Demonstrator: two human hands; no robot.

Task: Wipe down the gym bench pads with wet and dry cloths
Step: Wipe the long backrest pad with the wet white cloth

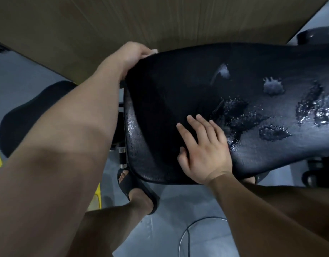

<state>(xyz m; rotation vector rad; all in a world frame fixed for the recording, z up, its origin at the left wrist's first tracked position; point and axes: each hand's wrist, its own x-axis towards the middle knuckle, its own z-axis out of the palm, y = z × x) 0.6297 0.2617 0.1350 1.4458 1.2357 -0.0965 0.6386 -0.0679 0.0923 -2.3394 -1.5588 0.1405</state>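
Presently: left grip (pixel 134 52) is curled over the far corner of the bench pad (pixel 178 86), fingers closed on a white cloth (pixel 154 51). Only a small tuft of the cloth shows past the knuckles. Right grip (pixel 202 151) is wide, palm down, fingers straight and slightly spread. It presses flat on the near side of the pad and holds nothing. Its fingertips lie just beside a wet patch (pixel 234 115).

Pad: black, textured. Its rounded end is toward the left of view; the long axis runs from there to the right and out of frame. The left part looks dull. The right part carries glistening pools and a pale frothy blotch (pixel 273 87).

Below the rounded end: a chrome-capped frame part (pixel 122 156). Lower left, apart from the pad: a second dark pad (pixel 30 115). A foot in a black sandal (pixel 135 188) stands on the grey floor (pixel 169 201), with a cable loop (pixel 184 236) near it. Beyond the pad: a brown wood-grain panel (pixel 160 19).
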